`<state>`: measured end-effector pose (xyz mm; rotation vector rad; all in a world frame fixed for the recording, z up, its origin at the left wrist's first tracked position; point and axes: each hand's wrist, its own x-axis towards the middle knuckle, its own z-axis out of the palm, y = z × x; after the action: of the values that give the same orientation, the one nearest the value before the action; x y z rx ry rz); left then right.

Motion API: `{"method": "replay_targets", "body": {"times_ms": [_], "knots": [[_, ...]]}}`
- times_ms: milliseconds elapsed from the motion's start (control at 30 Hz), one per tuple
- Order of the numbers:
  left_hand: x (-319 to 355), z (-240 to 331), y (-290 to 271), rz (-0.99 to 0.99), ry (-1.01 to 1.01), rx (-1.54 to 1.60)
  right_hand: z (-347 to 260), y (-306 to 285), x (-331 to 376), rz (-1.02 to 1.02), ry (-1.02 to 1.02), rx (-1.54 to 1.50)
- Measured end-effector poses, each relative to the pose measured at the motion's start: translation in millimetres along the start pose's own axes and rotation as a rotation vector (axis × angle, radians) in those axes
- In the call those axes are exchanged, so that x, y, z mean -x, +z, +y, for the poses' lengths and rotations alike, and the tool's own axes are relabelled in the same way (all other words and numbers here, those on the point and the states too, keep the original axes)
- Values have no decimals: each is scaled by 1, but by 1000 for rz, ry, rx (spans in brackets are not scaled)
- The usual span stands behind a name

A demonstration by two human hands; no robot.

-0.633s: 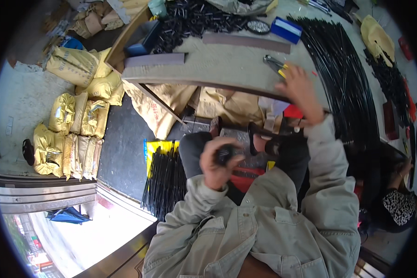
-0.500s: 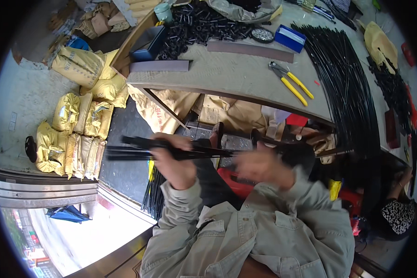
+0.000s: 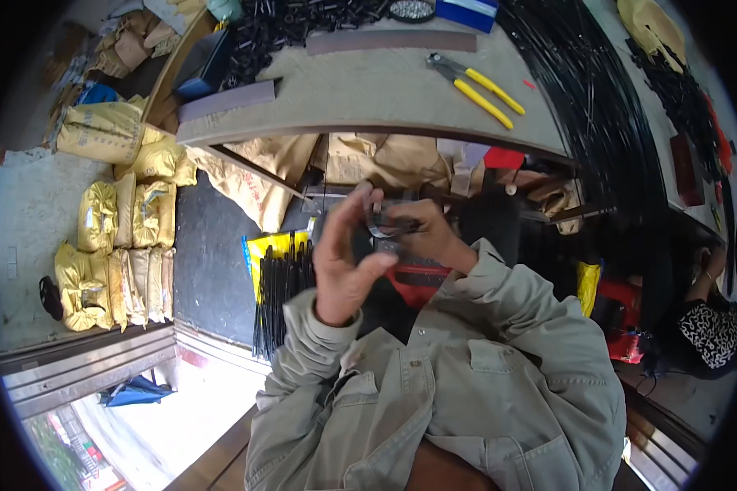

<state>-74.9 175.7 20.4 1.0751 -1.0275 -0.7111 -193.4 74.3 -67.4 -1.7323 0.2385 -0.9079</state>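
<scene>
My right hand is closed round a dark, blurred bundle of thin black rods. The bundle seems to point nearly end-on, so its length is hidden. Beside it, my left hand is raised with fingers curved and thumb apart; whether it touches the bundle I cannot tell. Down to the left, more black rods stand upright together against a yellow bag. On the table beyond my hands lie pincers with yellow handles.
The table's front edge runs just beyond my hands. Long black rods lie across its right side; small black parts are heaped at the back. Filled sacks are stacked at left. Another person's patterned garment shows at far right.
The rod bundle has swung from lying crosswise between both hands to nearly end-on in my right hand. My left hand has let go and opened. The view has shifted.
</scene>
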Motion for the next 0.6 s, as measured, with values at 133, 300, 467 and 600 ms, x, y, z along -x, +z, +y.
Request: {"method": "replay_targets", "body": {"times_ms": [133,300,467,600], "knots": [[-3,-5,-13,-140,-54,28,13,21,25,-236,478,-123],[9,-4,2,-30,-187,172,-38,33,8,209,116,-204],[7,-10,12,73,-79,201,-56,32,-5,450,-9,-268],[8,-9,11,59,-85,164,-51,38,-11,492,-151,-137]]}}
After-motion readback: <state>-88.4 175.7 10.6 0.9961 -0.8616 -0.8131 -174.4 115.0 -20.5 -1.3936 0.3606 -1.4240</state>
